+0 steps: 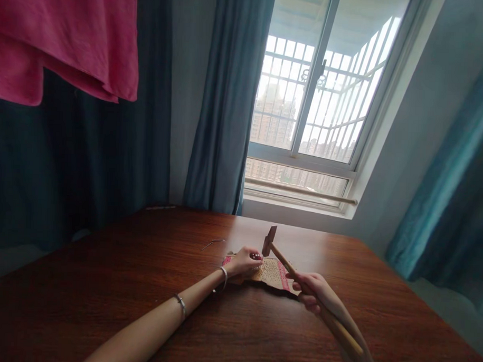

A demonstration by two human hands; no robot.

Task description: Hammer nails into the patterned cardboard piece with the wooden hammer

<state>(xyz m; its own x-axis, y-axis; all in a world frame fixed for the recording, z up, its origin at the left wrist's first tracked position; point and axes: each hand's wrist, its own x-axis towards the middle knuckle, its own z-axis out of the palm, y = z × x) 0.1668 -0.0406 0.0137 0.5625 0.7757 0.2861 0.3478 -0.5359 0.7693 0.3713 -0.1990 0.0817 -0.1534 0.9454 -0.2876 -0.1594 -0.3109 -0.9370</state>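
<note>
My right hand (312, 291) is wrapped around the wooden handle of a hammer (284, 260). The hammer's dark metal head is raised close beside my left hand (246, 261), whose fingers are pinched together with dark, shiny nails showing. What they pinch, if anything, is too small to make out. Beneath both hands lies a flat, beige piece (276, 273) covered in many small dark dots, with pink bands toward its sides and an uneven near edge. My left hand rests over its left part.
Thin metal pieces (213, 243) lie on the brown wooden table (174, 305), left of the dotted piece. Behind the table are blue curtains (224, 106) and a barred window (308, 99). A pink cloth (72, 38) hangs at upper left.
</note>
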